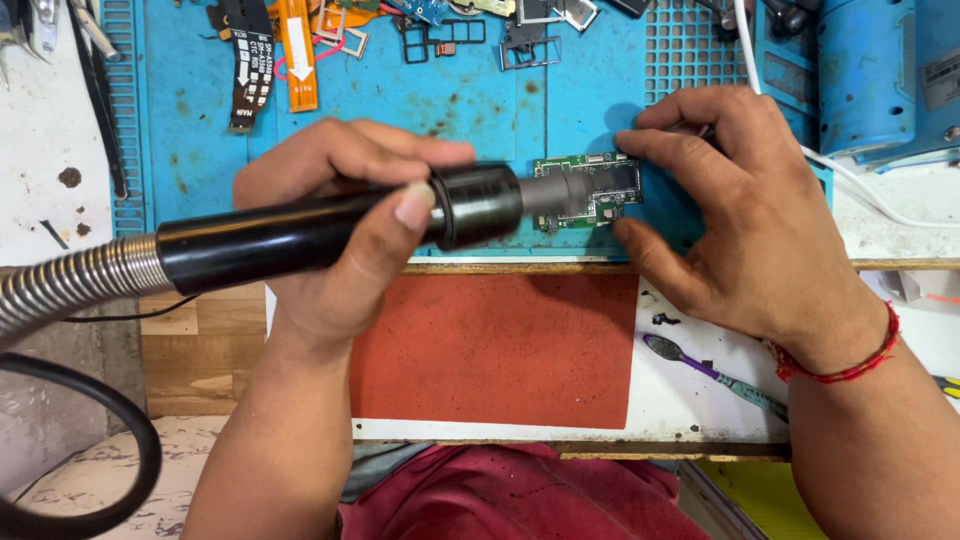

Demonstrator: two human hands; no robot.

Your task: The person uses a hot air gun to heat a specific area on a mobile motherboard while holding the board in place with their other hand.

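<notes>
My left hand [340, 215] is closed around the black handle of a hot-air wand [300, 235] that ends in a grey metal nozzle [548, 195]. The nozzle points at a small green circuit board [605, 190] lying on a blue work mat [450, 90]. A ribbed metal hose [70, 285] runs from the wand off to the left. My right hand [740, 205] pinches the board's right end between thumb and fingers and presses it against the mat. A red thread band sits on that wrist.
Flex cables [275, 55] and small metal frames [520, 35] lie along the mat's far edge. A blue device [870, 70] with a white cable stands at the top right. A red pad [500, 345] and a purple brush [700, 368] lie nearer me. Tweezers [100, 90] rest at the left.
</notes>
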